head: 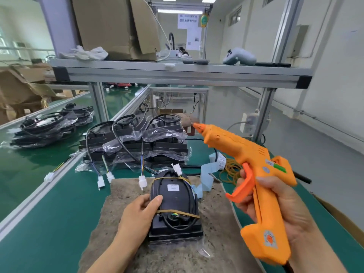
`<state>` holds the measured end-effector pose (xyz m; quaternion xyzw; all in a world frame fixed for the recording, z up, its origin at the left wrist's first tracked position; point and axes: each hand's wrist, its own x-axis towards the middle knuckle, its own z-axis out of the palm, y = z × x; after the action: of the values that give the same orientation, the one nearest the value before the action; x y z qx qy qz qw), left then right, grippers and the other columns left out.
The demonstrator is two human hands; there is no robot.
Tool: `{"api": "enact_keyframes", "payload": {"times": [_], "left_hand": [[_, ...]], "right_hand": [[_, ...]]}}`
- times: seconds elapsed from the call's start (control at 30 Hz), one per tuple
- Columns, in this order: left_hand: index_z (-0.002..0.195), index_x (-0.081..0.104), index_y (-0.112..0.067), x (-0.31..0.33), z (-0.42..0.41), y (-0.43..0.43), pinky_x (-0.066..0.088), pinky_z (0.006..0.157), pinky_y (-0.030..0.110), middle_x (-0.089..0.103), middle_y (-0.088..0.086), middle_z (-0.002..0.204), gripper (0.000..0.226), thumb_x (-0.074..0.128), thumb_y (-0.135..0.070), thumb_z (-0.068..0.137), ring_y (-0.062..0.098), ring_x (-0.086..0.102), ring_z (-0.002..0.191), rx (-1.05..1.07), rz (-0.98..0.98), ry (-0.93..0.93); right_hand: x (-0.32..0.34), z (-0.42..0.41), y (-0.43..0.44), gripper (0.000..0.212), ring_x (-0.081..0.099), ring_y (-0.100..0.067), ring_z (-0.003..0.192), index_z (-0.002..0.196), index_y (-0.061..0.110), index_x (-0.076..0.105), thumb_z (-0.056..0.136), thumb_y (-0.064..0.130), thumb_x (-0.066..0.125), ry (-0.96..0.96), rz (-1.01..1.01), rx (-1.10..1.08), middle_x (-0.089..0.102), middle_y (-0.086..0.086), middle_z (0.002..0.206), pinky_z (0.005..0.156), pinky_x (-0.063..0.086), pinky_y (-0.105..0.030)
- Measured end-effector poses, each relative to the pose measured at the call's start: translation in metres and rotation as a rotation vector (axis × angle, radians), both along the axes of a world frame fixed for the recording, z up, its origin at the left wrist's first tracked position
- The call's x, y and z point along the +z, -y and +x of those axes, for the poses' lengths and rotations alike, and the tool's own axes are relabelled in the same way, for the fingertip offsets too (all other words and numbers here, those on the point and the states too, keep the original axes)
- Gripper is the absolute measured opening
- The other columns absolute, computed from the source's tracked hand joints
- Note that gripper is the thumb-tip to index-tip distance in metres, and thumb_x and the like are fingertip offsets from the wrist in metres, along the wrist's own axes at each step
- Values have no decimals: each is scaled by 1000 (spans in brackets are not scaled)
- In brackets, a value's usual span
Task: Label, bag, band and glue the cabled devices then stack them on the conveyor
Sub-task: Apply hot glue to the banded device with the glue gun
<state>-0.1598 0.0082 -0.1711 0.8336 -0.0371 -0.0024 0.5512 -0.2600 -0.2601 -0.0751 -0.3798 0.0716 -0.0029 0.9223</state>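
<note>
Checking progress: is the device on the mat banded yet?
Banded: two rubber bands cross the device, one near each end.

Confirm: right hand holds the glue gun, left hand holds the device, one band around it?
Not quite: the head view shows two bands around the device, not one. The right hand holds the glue gun; the left hand holds the device.

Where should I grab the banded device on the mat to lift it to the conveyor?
Probably across its long sides, between the two rubber bands, coming from above: the device lies flat on the mat, cable looped on top, and the left hand holds its left edge there.
</note>
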Motion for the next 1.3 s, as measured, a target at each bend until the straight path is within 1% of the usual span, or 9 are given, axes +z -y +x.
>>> {"api": "enact_keyframes", "payload": {"times": [0.13,0.37,0.5,0.63,0.8,0.9,1.03,1.2,1.3], "left_hand": [[90,72,-26,2,-2,0,43,64,19,73,-22,83,20,58,-40,94,-7,66,73,2,-17,15],[85,71,-30,6,-4,1,47,68,28,73,-18,80,20,59,-44,93,-3,66,71,3,-28,22],[91,60,-63,13,-8,1,51,78,26,72,-15,92,22,65,-42,90,1,67,85,-35,-48,50],[107,65,-46,21,-5,-8,38,102,23,50,-25,119,25,72,-35,86,-12,46,115,-142,106,161],[89,76,-43,45,-1,-17,33,86,0,55,-34,106,18,73,-26,87,-16,46,109,-481,271,110],[83,77,-35,52,6,-14,35,84,4,63,-24,95,16,73,-21,88,-10,52,101,-525,312,117],[80,74,-30,56,11,-7,38,82,12,60,-32,88,11,70,-25,89,-5,51,95,-495,362,92],[80,63,-27,44,4,10,38,84,20,60,-15,88,17,59,-23,96,6,43,97,-372,526,282],[82,63,-31,29,1,10,37,81,16,58,-15,88,14,66,-20,90,5,45,96,-197,379,367]], "right_hand": [[-4,-1,1,41,71,-35,104,113,1,66,72,2,71,24,-304,34,71,-21,108,86,55,-62],[10,-11,6,46,72,-40,92,105,15,72,65,33,87,110,-838,159,72,-24,96,69,61,-43],[15,-14,11,32,73,-37,92,97,22,74,69,36,81,126,-878,132,73,-20,96,71,61,-41],[14,-16,12,35,73,-36,91,99,21,73,66,34,79,98,-880,128,74,-20,96,71,62,-41],[14,-14,9,35,74,-37,90,91,25,75,60,38,80,96,-859,126,74,-20,95,71,62,-41],[11,-13,8,37,73,-37,90,94,25,75,60,38,80,92,-850,134,74,-20,95,72,62,-42],[8,-11,7,59,74,-38,89,109,14,69,58,40,84,71,-857,131,74,-21,96,72,62,-42],[7,-10,7,58,73,-39,91,111,14,68,60,37,85,50,-858,152,73,-22,97,75,62,-44],[7,-11,7,58,73,-39,92,104,22,72,55,47,92,53,-862,193,73,-21,97,73,62,-41]]}}
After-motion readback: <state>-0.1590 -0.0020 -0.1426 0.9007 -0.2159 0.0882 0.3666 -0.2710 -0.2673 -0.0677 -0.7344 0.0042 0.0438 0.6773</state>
